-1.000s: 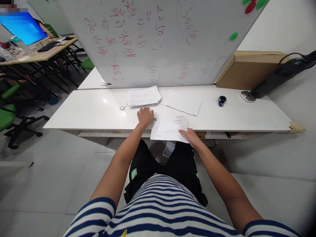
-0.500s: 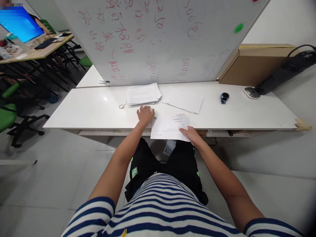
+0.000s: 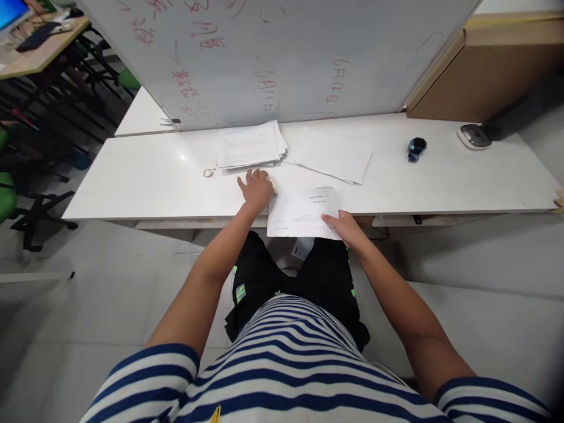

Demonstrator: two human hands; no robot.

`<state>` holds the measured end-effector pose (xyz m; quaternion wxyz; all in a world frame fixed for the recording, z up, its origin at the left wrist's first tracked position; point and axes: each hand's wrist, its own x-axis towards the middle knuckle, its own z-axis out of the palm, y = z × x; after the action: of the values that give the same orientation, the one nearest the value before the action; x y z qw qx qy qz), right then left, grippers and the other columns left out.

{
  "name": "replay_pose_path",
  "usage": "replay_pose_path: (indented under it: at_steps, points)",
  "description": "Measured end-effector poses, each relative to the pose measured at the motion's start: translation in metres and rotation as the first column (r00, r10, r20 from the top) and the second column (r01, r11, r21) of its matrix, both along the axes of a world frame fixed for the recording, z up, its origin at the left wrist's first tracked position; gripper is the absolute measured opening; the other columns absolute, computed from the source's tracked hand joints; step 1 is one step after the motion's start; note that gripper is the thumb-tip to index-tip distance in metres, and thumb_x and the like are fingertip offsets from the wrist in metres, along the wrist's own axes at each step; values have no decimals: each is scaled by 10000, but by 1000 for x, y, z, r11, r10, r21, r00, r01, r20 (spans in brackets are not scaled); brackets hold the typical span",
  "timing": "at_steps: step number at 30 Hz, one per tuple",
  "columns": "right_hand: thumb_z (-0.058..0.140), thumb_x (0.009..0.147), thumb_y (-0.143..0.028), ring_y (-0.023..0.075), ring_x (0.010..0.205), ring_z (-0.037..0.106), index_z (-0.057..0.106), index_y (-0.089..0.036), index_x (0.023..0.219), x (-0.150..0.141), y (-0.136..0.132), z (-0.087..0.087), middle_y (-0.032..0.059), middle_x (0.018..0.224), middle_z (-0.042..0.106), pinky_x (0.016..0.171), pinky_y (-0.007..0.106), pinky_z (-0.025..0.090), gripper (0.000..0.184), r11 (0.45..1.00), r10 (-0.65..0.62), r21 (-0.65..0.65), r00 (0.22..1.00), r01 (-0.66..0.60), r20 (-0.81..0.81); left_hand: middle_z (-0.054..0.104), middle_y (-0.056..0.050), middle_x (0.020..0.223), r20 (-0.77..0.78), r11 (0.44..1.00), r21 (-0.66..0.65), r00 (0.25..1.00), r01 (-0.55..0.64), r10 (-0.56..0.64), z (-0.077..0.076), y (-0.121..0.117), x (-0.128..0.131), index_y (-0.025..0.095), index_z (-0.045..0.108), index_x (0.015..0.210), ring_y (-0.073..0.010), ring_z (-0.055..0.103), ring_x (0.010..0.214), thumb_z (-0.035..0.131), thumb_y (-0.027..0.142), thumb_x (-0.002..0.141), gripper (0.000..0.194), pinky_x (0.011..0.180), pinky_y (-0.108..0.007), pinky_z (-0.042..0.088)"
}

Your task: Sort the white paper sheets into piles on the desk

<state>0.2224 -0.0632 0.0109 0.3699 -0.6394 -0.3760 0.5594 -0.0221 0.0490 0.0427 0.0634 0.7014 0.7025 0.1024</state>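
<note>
My right hand (image 3: 347, 228) grips a printed sheet of paper (image 3: 297, 214) by its lower right edge, thumb on top. The sheet overlaps the front edge of the white desk. At its upper left corner is my left hand (image 3: 258, 191), palm down with fingers curved. A small pale object (image 3: 275, 192) peeks out beside that hand's inner side; most of it is hidden under the hand. Just beyond the left hand lies a stack of printed papers (image 3: 249, 147). To the right of the stack lie some blank-looking white sheets (image 3: 332, 161), slightly fanned.
On the white desk (image 3: 145, 188) sit a small ring-shaped item (image 3: 208, 173), a dark blue watch (image 3: 415, 150) and a dark device with a white base (image 3: 474, 137). A whiteboard (image 3: 308, 59) with red writing stands behind, next to a cardboard box (image 3: 480, 76).
The camera view has tilted down and come closer. My left hand stays at the sheet's corner, its fingers a little more spread. My right hand keeps its hold on the sheet.
</note>
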Motion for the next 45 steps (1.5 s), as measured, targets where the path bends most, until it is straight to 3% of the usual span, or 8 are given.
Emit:
replay_pose_path:
  at_steps: [11, 16, 25, 31, 35, 38, 42, 45]
  points:
    - [644, 748, -278, 248, 907, 678, 673, -113, 1016, -5, -1, 17, 125, 1065, 700, 812, 361, 537, 316, 1000, 27, -12, 999, -27, -18, 505, -73, 1366, 160, 994, -63, 982, -90, 99, 6, 5, -6, 247, 499, 1244, -261, 240, 1399, 368, 338, 888, 391, 1125, -541, 135]
    - [635, 745, -297, 246, 911, 678, 674, -114, 997, -3, 2, 9, 123, 1025, 711, 808, 346, 536, 313, 998, 62, 25, 998, -62, -4, 588, -70, 1263, 283, 986, -91, 946, -140, 160, 14, 6, -13, 261, 536, 1194, -266, 488, 1221, 482, 443, 835, 407, 1044, -458, 327]
    - [639, 735, -299, 242, 897, 679, 673, -110, 988, -4, 2, 15, 137, 1038, 705, 798, 340, 534, 318, 997, 73, 11, 997, -74, 27, 645, -14, 1137, 575, 961, 133, 809, -244, 125, 20, 1, -34, 247, 597, 1036, -170, 570, 1065, 339, 460, 914, 356, 923, -293, 429]
    - [635, 737, -307, 233, 902, 679, 658, -118, 1040, -3, 2, 10, 122, 1045, 706, 819, 336, 529, 357, 997, 74, 28, 997, -75, 37, 625, -78, 1133, 476, 887, 263, 851, -379, 223, 10, -59, -47, 214, 562, 1068, -183, 535, 1103, 207, 413, 961, 421, 961, -320, 394]
    - [641, 730, -295, 244, 918, 677, 649, -120, 1071, -4, 1, 10, 126, 1078, 696, 818, 354, 532, 383, 996, 77, 32, 996, -78, 42, 575, -89, 1251, 290, 959, 253, 956, -128, 51, -12, -110, -39, 230, 572, 1136, -204, 457, 1238, 282, 381, 947, 377, 1081, -373, 278]
    - [647, 726, -286, 249, 929, 675, 654, -124, 1061, -4, 1, 11, 128, 1086, 693, 819, 358, 533, 372, 997, 75, 30, 997, -76, 36, 518, -70, 1344, 211, 983, 178, 977, -46, 8, -24, -128, -36, 257, 558, 1194, -205, 346, 1347, 283, 336, 941, 383, 1148, -411, 153]
    - [654, 732, -297, 246, 927, 677, 661, -130, 1046, -3, 1, 9, 118, 1064, 702, 817, 354, 535, 355, 997, 67, 27, 997, -67, 28, 425, -44, 1437, 266, 990, 136, 964, -21, -16, -34, -139, -33, 284, 512, 1270, -201, 193, 1423, 321, 322, 920, 400, 1171, -429, 90]
    - [676, 737, -343, 252, 956, 669, 666, -149, 1060, 7, -8, 9, 106, 1089, 696, 846, 373, 527, 376, 996, 74, 55, 997, -75, 19, 429, -71, 1424, 476, 985, 127, 878, -120, 46, -41, -149, -21, 265, 524, 1239, -208, 239, 1403, 325, 367, 925, 385, 1163, -416, 157]
